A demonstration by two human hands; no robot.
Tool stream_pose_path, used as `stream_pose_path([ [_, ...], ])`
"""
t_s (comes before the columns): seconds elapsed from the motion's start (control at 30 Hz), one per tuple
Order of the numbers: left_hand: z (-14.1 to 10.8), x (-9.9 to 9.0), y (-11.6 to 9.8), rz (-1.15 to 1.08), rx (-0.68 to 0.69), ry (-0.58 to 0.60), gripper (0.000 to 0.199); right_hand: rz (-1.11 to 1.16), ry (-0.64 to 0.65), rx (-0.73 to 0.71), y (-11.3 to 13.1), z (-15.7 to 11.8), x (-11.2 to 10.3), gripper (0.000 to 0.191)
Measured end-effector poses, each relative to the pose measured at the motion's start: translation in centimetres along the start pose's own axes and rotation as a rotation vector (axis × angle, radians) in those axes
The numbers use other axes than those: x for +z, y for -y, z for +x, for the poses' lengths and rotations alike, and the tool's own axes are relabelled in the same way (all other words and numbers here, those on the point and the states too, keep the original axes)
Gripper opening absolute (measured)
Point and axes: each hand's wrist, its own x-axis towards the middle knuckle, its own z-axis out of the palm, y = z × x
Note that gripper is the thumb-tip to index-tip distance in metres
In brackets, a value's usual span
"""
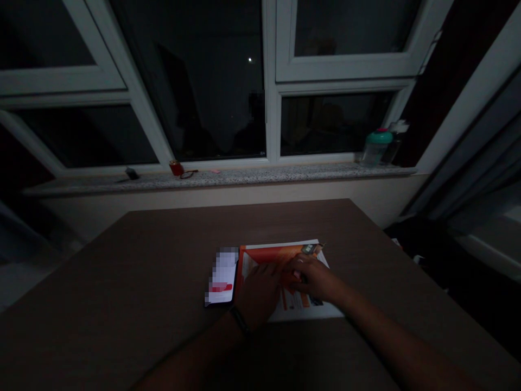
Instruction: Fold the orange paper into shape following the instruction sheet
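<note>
The head camera looks forward, down over a table (171,260)

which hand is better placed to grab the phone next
Probably the left hand: it rests on the printed sheet close beside the phone, while the right hand is farther off, on the left hand's other side.

We think this is a home: we see a big window (270,81), curtains (482,136) and bottles (376,147) on the sill (264,174).
</note>
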Motion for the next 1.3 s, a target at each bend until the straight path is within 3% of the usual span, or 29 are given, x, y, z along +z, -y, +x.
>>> stream_pose_path([
  [1.3, -0.04, -0.62, -0.40, 0.010, -0.026, 0.071, 0.032, 0.025, 0.024, -0.048, -0.14, -0.12, -0.15, 0.035],
])
